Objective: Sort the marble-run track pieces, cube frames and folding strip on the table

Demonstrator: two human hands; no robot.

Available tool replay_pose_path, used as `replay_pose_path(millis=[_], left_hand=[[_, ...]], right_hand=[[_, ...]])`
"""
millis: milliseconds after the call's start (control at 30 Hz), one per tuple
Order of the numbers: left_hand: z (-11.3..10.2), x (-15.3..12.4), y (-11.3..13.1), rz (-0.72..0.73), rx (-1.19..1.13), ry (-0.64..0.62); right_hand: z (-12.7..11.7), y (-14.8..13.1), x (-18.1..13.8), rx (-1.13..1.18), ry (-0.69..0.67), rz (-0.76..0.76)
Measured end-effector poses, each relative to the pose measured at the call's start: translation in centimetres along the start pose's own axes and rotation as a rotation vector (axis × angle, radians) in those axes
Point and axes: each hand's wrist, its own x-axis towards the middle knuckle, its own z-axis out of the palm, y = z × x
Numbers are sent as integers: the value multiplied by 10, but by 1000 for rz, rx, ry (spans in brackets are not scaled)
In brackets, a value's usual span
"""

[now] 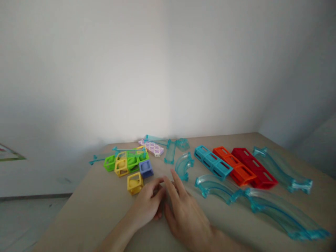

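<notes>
My left hand [147,204] rests on the beige table [86,210] with its fingers curled, their tips meeting my right hand; anything under them is hidden. My right hand [185,213] lies flat beside it, fingers stretched forward and holding nothing. A yellow hollow cube [135,182] stands just beyond my left fingertips. A purple cube [146,168] sits behind it. A clear teal curved track piece [183,165] lies just past my right index finger.
A cluster of green and yellow cubes [126,161] lies at the back left. Blue [212,161], orange [233,167] and red [253,168] block rows lie at right, with long wavy teal tracks [262,204] near them. A pink lattice piece [152,147] lies by the wall.
</notes>
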Motion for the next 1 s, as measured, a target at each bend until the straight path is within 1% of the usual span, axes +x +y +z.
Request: replay_pose_path(millis=[167, 267, 367, 433, 500, 633, 733, 800, 867, 1000], left_hand=[[-1, -1, 0, -13, 11, 21], [-1, -2, 1, -22, -17, 21], [1, -3, 5, -22, -8, 28], [3, -3, 9, 4, 5, 84], [4, -5, 13, 78, 6, 182], [3, -10, 14, 253, -1, 372], [0, -12, 12, 316, -14, 466], [-1, -12, 12, 323, -50, 497], [0, -11, 15, 312, -104, 502], [-1, -9, 20, 309, -172, 496]], right_hand=[[10, 9, 5, 44, 20, 55], [14, 12, 4, 43, 56, 52], [15, 14, 5, 67, 55, 32], [16, 14, 9, 107, 57, 12], [20, 13, 18, 148, 89, 1], [33, 13, 45, 191, 218, -35], [38, 13, 74, 265, 373, -54], [39, 12, 94, 327, 455, -72], [40, 9, 113, 366, 494, -82], [49, 4, 142, 426, 499, -128]])
